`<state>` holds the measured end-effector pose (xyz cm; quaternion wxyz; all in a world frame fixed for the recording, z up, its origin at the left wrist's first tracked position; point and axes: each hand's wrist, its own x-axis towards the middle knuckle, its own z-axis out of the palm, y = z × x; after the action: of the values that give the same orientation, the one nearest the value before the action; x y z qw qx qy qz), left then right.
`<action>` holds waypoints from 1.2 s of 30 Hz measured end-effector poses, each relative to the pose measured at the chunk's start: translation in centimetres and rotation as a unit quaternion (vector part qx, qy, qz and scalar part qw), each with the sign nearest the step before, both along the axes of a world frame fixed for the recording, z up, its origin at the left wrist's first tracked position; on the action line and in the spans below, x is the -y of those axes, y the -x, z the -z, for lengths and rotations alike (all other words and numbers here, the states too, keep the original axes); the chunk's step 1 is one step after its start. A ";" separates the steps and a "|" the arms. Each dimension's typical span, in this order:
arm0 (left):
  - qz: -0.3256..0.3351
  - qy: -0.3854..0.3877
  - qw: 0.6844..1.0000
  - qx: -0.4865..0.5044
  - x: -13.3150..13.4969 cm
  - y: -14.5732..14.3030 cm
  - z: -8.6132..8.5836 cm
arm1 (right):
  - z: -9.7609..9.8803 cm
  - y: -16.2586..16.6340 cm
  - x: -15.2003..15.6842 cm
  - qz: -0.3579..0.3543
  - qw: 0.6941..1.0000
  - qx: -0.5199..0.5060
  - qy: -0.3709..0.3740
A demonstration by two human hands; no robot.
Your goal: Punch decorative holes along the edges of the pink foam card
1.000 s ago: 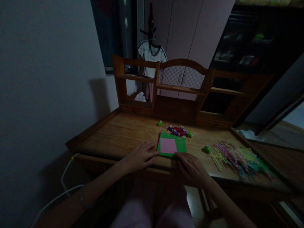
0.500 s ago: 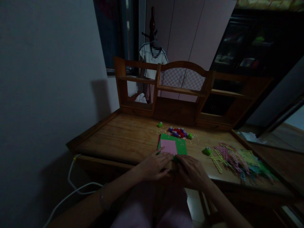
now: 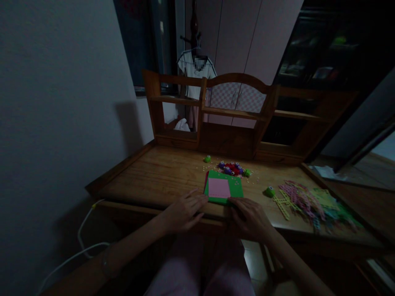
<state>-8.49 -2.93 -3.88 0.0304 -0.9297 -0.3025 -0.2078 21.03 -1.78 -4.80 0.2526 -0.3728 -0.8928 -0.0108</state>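
A stack of coloured sheets lies near the front edge of the wooden desk (image 3: 160, 174): a small pink sheet (image 3: 219, 188) on top of a green sheet (image 3: 236, 187). My left hand (image 3: 184, 209) rests flat on the desk just left of the stack, fingers stretched out toward its near left corner. My right hand (image 3: 250, 218) lies at the stack's near right corner, fingers extended and touching the green sheet's edge. Neither hand grips anything that I can see.
Small purple, red and green punches (image 3: 232, 169) cluster behind the stack amid paper bits. A lone green punch (image 3: 269, 191) sits right of it, beside a heap of punched paper strips (image 3: 308, 201). A wooden shelf unit (image 3: 216, 115) stands at the back. A white cable (image 3: 83, 230) hangs left.
My left hand slid right onto the stack's near edge half a second ago, then drew back left to the desk beside it. My right hand stayed at the near right corner.
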 end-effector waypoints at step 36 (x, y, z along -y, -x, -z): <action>-0.067 0.263 0.946 0.179 -9.3 -1.5 1.7 | -2.2 5.6 -7.3 -0.077 0.956 -0.077 0.272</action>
<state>-6.99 6.34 -5.57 -0.2563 -0.8297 -0.4082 -0.2815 15.41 5.57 -2.64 0.2096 -0.3570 -0.8661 0.2802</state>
